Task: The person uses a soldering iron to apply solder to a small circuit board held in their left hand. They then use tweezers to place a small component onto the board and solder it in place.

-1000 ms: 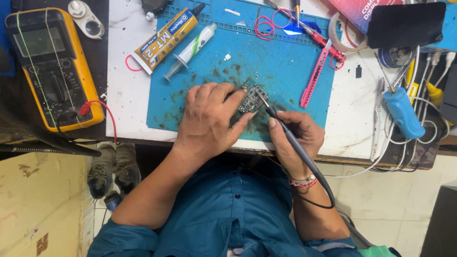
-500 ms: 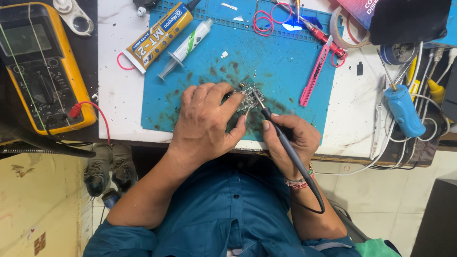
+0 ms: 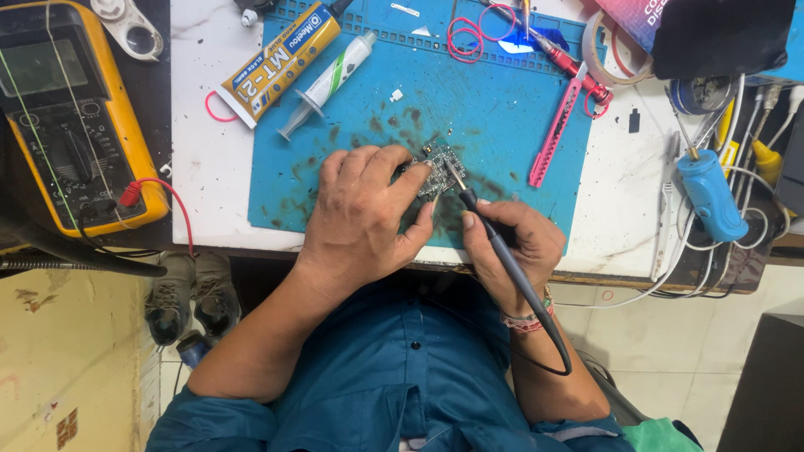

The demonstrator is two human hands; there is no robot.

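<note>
left hand (image 3: pixel 360 213) pins small circuit board (image 3: pixel 435 167) on blue mat (image 3: pixel 502 109) | right hand (image 3: pixel 511 243) grips soldering iron (image 3: pixel 494 243), tip on board | board looks light, stiff, fragile: hold by edges

A mat (image 3: pixel 502 100) lies at upper centre; a meter (image 3: pixel 71 117) sits at upper left; a circuit board (image 3: pixel 440 167) rests on the mat, beside a syringe (image 3: pixel 327 84).

Ahead of our left hand (image 3: pixel 360 218) and right hand (image 3: pixel 511 243), the blue mat (image 3: pixel 486 109) lies mostly open up its middle. A syringe (image 3: pixel 327 84) and yellow glue tube (image 3: pixel 280 63) bar the upper left, a pink utility knife (image 3: pixel 557 125) slants across the right, and the yellow multimeter (image 3: pixel 71 125) fills the far left.
</note>
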